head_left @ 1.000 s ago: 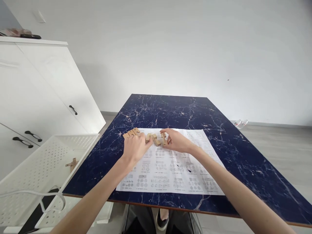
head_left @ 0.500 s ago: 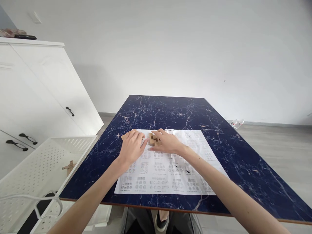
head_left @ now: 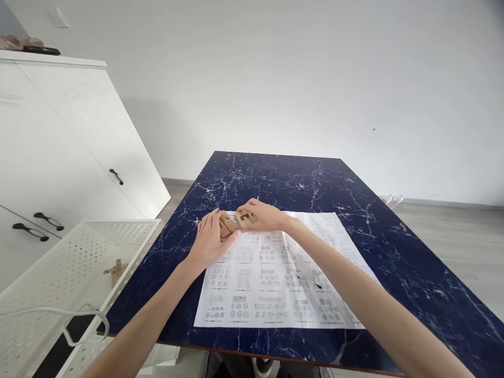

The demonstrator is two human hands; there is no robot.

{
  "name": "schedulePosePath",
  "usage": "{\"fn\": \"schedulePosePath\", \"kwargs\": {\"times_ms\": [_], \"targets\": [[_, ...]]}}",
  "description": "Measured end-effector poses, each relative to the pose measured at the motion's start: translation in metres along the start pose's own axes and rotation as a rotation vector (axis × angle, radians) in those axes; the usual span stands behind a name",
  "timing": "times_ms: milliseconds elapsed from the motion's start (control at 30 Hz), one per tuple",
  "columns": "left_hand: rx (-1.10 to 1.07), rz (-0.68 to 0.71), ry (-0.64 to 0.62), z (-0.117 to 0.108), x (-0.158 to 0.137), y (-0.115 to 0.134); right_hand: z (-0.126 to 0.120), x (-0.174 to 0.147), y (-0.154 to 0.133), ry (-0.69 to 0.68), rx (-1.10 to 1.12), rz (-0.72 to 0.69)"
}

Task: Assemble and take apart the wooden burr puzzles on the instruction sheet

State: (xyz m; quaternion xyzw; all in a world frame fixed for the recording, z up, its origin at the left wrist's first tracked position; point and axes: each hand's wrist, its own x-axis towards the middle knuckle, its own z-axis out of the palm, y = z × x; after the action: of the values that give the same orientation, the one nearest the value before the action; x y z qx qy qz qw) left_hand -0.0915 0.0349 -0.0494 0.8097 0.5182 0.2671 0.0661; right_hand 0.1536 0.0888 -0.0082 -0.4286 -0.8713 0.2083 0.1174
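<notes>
My left hand point(head_left: 207, 239) is curled around the left side of some brown wooden puzzle pieces point(head_left: 227, 226) at the far left edge of the instruction sheet point(head_left: 252, 291). My right hand point(head_left: 269, 216) grips a lighter, notched wooden puzzle block point(head_left: 246, 218) from the right. The two wooden groups are close together, with a narrow gap or contact between them that I cannot make out. My fingers hide parts of both. Rows of small printed diagrams cover the white sheet.
The sheet lies on a dark blue marbled table point(head_left: 271, 178). To the left stand a white perforated basket point(head_left: 90, 247), holding a small wooden cross piece point(head_left: 115, 270) and a white cable point(head_left: 43, 310), and a white cabinet point(head_left: 79, 136). Plastic bottles point(head_left: 392, 200) sit by the wall.
My left hand has closed around the left pieces, which now show between the hands. My right hand has shifted slightly left with the block, and the hands are closer. The view has shifted a little.
</notes>
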Motion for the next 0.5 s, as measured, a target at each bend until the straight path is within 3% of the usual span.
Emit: {"fn": "schedulePosePath", "kwargs": {"times_ms": [167,300,400,500], "targets": [[-0.063,0.004,0.026,0.000,0.000,-0.004,-0.001,0.022,-0.001,-0.050,0.014,-0.082],[-0.077,0.000,0.014,-0.001,0.000,-0.004,-0.005,0.019,-0.004,-0.062,0.014,-0.100],[-0.054,0.007,0.003,-0.001,0.000,-0.003,-0.012,-0.006,-0.011,-0.045,-0.002,-0.080],[0.014,0.040,0.031,-0.003,-0.001,-0.003,-0.013,-0.061,-0.022,0.082,-0.035,-0.040]]}}
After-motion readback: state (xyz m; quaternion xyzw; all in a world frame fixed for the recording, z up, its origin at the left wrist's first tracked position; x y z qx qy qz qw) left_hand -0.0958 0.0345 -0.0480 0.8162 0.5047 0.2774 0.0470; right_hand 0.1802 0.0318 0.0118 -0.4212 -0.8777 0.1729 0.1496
